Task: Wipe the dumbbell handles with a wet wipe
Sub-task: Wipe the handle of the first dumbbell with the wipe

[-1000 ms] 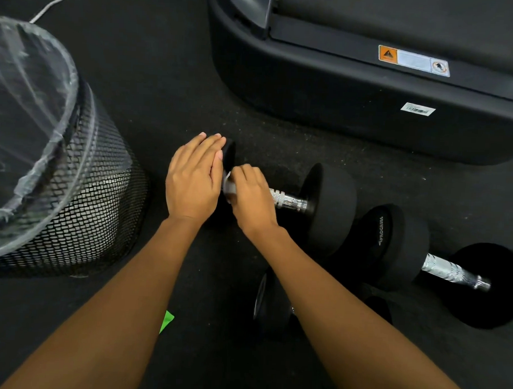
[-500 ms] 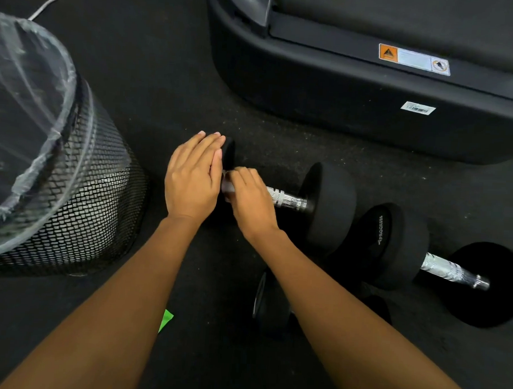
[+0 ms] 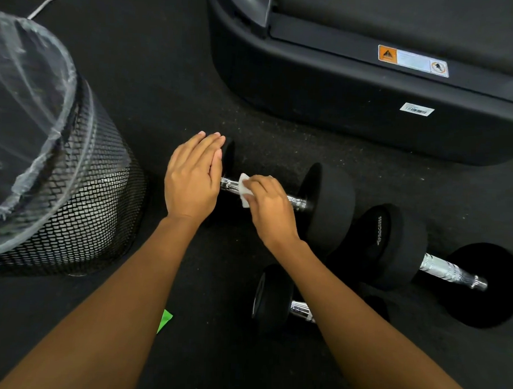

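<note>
1. Since a second ago the right hand [image 3: 271, 208] has slid rightward along the handle [image 3: 228, 183], baring the wet wipe [image 3: 243, 189] it pinches.
2. Left hand [image 3: 191, 178], fingers straight and together, steadies the dumbbell [image 3: 328, 203] on the floor.
3. Heavy, rigid, probably prone to rolling; the wipe is limp.
4. Bin [image 3: 102, 187] stands left, second dumbbell [image 3: 400, 247] just beside on the right.

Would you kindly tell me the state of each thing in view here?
middle dumbbell: lying on the floor.
wet wipe: folded, on its handle.
left hand: open, flat on its left end.
right hand: holds the wet wipe against the handle.
right dumbbell: lying, untouched.
near dumbbell: lying, partly hidden by the forearm.
mesh bin: upright, clear bag inside.
</note>
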`<state>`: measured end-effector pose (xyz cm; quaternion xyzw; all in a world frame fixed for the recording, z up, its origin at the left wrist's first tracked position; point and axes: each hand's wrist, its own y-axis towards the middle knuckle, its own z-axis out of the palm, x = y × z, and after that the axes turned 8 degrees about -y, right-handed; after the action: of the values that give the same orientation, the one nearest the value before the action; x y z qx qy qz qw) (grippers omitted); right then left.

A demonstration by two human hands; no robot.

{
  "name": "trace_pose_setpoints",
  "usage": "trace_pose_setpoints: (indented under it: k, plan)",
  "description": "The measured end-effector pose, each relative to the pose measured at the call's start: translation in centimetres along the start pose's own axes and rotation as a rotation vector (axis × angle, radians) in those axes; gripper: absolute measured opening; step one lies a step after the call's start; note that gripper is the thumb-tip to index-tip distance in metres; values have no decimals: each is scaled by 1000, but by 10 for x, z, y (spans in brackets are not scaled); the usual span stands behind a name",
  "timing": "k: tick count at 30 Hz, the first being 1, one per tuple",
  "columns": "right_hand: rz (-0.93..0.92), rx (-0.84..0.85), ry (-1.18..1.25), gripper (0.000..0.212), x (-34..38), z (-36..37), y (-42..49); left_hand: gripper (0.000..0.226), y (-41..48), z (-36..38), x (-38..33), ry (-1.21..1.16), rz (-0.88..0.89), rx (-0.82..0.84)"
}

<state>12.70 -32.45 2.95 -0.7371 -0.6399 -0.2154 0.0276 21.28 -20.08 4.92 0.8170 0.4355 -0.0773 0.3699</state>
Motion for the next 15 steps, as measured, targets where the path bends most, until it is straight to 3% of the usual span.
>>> trace_pose_setpoints:
  k: [7,12,15]
  plan:
    - [138,117,-19,30,11,3,15,36,1,1,0,10,-8,7]
    - [41,162,-3,26,21,2,21,36,0,1,0,4,-9,7]
    - [-3,103,18,28,8,-6,10,35,-1,0,0,-4,1,-3]
